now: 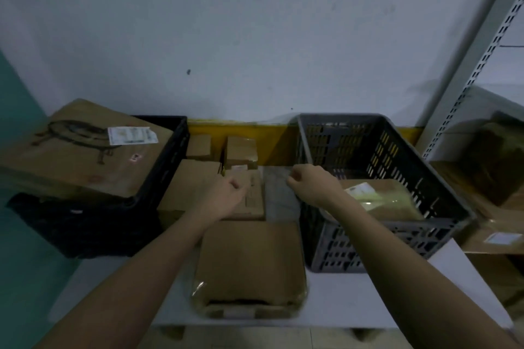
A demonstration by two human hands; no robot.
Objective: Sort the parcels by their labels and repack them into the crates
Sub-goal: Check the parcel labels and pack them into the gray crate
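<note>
1. A black crate (pixel 167 161) stands at the left edge of a white table (pixel 368 300), carrying a large brown parcel (pixel 82 156) that lies tilted across its rim with a white label (pixel 131 134) facing up.
2. Between the two crates, loose cardboard parcels crowd the tabletop: two small boxes (pixel 241 150) at the back against a yellow strip along the wall, a flat box (pixel 190 181) beside the black crate, a labelled box (pixel 252 198) in the middle, and a plastic-wrapped parcel (pixel 249 263) nearest the table's front edge.
3. The left hand (pixel 226 195) hovers over the labelled box, fingers curled loosely inward; it holds nothing that can be seen.
4. The right hand (pixel 309 184) reaches across the near-left corner of the grey crate (pixel 391 229), fingers bent and pinched narrow; whether it grips the rim cannot be told.
5. Inside the grey crate lies one parcel (pixel 391 201) with a pale label, blurred, low against the front wall; the rest of the crate is open.
6. A strip of bare table shows between the middle boxes and the grey crate.
7. At right, a metal shelf upright (pixel 476 65) rises beside more cardboard boxes (pixel 493 235).
</note>
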